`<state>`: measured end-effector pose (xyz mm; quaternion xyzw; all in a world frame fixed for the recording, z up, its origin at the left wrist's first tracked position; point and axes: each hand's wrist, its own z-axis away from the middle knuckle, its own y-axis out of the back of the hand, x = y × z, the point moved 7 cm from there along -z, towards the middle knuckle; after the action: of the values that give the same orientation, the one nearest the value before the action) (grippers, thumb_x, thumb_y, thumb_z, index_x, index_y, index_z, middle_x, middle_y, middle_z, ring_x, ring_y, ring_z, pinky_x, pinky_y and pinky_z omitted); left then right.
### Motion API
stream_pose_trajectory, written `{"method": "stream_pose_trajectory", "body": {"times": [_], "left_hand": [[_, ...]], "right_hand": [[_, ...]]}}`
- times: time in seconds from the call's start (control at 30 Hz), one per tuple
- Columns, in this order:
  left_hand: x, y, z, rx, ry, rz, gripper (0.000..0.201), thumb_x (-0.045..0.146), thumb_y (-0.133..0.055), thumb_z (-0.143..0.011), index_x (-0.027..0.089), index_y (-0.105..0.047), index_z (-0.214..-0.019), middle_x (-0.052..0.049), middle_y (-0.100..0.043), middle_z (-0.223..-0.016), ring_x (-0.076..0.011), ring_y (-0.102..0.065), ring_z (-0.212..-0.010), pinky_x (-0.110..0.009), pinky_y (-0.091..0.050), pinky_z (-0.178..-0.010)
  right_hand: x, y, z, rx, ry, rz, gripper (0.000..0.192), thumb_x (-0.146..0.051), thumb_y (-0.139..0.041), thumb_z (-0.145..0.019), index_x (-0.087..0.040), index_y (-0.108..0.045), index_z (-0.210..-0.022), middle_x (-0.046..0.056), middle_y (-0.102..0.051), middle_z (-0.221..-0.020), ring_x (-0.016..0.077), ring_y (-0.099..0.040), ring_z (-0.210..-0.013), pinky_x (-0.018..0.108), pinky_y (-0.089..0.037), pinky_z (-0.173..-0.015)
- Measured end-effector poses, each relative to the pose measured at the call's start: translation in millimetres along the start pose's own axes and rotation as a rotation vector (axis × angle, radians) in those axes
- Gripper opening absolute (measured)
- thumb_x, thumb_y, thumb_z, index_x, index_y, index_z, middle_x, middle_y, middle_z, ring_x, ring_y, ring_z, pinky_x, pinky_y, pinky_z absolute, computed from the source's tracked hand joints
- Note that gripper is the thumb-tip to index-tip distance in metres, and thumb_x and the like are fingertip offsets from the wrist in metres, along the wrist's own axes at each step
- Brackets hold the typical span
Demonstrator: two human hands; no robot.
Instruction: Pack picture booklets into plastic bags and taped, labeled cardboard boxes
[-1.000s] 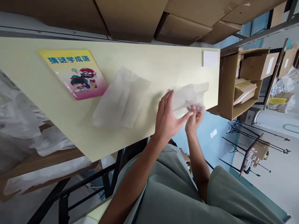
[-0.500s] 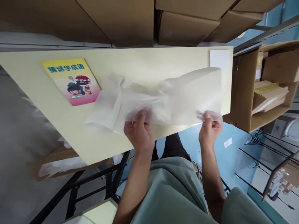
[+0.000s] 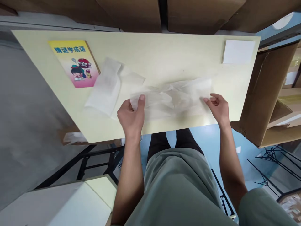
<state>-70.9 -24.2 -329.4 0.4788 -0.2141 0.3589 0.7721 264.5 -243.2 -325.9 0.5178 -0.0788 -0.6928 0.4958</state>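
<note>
Yellow and pink, a children's booklet (image 3: 74, 62) with cartoon figures on its cover lay flat at the far left of the pale table (image 3: 164, 53). Just to its right rested a folded translucent bag (image 3: 104, 86), lying on the tabletop and touched by neither hand. Next came the left hand (image 3: 131, 116), its thumb and fingers pinched shut on the left edge of a second translucent plastic bag (image 3: 172, 99). That bag was stretched across the middle of the table near its front edge, crumpled and creased, low over the surface; whether anything was inside it could not be told, and it looked flat. The right hand (image 3: 218, 105) gripped the bag's right edge, fingers curled closed on the film. Farther back at the right corner of the table sat a white pad (image 3: 238, 51), well apart from both hands. Beyond the table's right end stood an open cardboard box (image 3: 265, 91) on its side, with smaller brown cartons stacked within. Along the top, behind the table, large closed cardboard cartons (image 3: 202, 15) stood in a row.
</note>
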Motion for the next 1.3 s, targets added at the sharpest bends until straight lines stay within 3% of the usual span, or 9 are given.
{"method": "stream_pose_trajectory", "body": {"times": [0.2, 0.37, 0.47, 0.57, 0.7, 0.8, 1.03, 1.2, 1.3], "left_hand": [[21.7, -23.8, -22.0, 0.197, -0.166, -0.042, 0.031, 0.045, -0.066, -0.101, 0.016, -0.077, -0.101, 0.000, -0.069, -0.080, -0.0188, -0.068, -0.084, -0.037, -0.052, -0.081], [11.4, -28.9, -41.2, 0.195, -0.190, -0.070, 0.048, 0.055, -0.055, -0.107, 0.012, -0.075, -0.114, 0.004, -0.062, -0.073, -0.0194, -0.074, -0.092, -0.043, -0.044, -0.082], [13.7, -26.4, -38.6, 0.163, -0.181, -0.135, 0.048, 0.056, -0.062, -0.105, 0.011, -0.074, -0.117, 0.000, -0.065, -0.081, -0.0262, -0.077, -0.102, -0.051, -0.045, -0.089], [43.1, -34.1, -9.9, 0.214, -0.360, -0.138, 0.058, 0.057, -0.063, -0.106, 0.009, -0.066, -0.138, -0.016, -0.069, -0.132, -0.0349, -0.068, -0.134, -0.058, -0.048, -0.108], [82.2, -109.4, 30.6, -0.141, -0.613, -0.128, 0.055, 0.057, -0.048, -0.113, 0.019, -0.062, -0.150, -0.019, -0.058, -0.166, -0.0345, -0.043, -0.165, -0.057, -0.032, -0.136], [79.7, -150.5, 32.2, -0.354, -0.636, -0.161, 0.062, 0.057, -0.042, -0.113, 0.021, -0.055, -0.162, -0.015, -0.047, -0.177, -0.0343, -0.029, -0.172, -0.060, -0.017, -0.141], [36.3, -107.5, -11.5, -0.342, -0.574, -0.137, 0.089, 0.077, -0.066, -0.096, 0.020, -0.057, -0.164, -0.017, -0.037, -0.181, -0.0380, -0.019, -0.175, -0.060, -0.001, -0.142], [39.6, -96.1, -7.8, -0.329, -0.625, -0.184, 0.091, 0.078, -0.052, -0.102, 0.013, -0.051, -0.167, -0.024, -0.036, -0.180, -0.0388, -0.022, -0.174, -0.062, -0.007, -0.141], [44.9, -64.3, -4.8, -0.265, -0.668, -0.237, 0.085, 0.073, -0.045, -0.108, 0.012, -0.050, -0.166, -0.025, -0.038, -0.179, -0.0390, -0.022, -0.174, -0.063, -0.011, -0.141]], "right_hand": [[-42.7, -14.4, -29.8, 0.107, 0.241, 0.101, 0.048, -0.063, -0.062, -0.107, -0.024, -0.061, -0.079, -0.002, -0.058, -0.068, 0.0156, -0.056, -0.068, 0.033, -0.052, -0.073], [-25.9, -1.3, -49.7, 0.141, 0.252, 0.162, 0.049, -0.062, -0.058, -0.109, -0.024, -0.060, -0.078, 0.001, -0.062, -0.071, 0.0179, -0.062, -0.073, 0.034, -0.053, -0.075], [-22.4, 10.7, -50.0, 0.197, 0.240, 0.219, 0.038, -0.057, -0.060, -0.108, -0.023, -0.068, -0.093, 0.006, -0.069, -0.088, 0.0234, -0.070, -0.088, 0.041, -0.059, -0.084], [-46.2, 7.1, -26.5, 0.269, 0.331, 0.189, 0.037, -0.052, -0.061, -0.108, -0.022, -0.072, -0.126, 0.018, -0.070, -0.134, 0.0328, -0.066, -0.132, 0.053, -0.059, -0.107], [-84.8, -62.9, 5.5, -0.057, 0.511, 0.202, 0.043, -0.040, -0.049, -0.114, -0.027, -0.065, -0.152, 0.013, -0.054, -0.169, 0.0310, -0.039, -0.167, 0.059, -0.042, -0.132], [-84.6, -102.1, 3.5, -0.234, 0.556, 0.309, 0.051, -0.041, -0.045, -0.115, -0.027, -0.055, -0.164, 0.009, -0.043, -0.179, 0.0281, -0.025, -0.174, 0.058, -0.031, -0.139], [-37.5, -57.3, -37.2, -0.141, 0.527, 0.467, 0.067, -0.056, -0.052, -0.111, -0.026, -0.048, -0.171, 0.010, -0.029, -0.186, 0.0316, -0.014, -0.177, 0.062, -0.025, -0.139], [-34.8, -46.2, -36.3, -0.086, 0.557, 0.505, 0.070, -0.054, -0.052, -0.111, -0.019, -0.046, -0.171, 0.016, -0.031, -0.184, 0.0317, -0.020, -0.175, 0.062, -0.020, -0.140], [-46.0, -41.3, -28.7, -0.034, 0.580, 0.509, 0.065, -0.048, -0.047, -0.113, -0.014, -0.051, -0.168, 0.021, -0.037, -0.181, 0.0343, -0.026, -0.174, 0.067, -0.019, -0.139]]}}
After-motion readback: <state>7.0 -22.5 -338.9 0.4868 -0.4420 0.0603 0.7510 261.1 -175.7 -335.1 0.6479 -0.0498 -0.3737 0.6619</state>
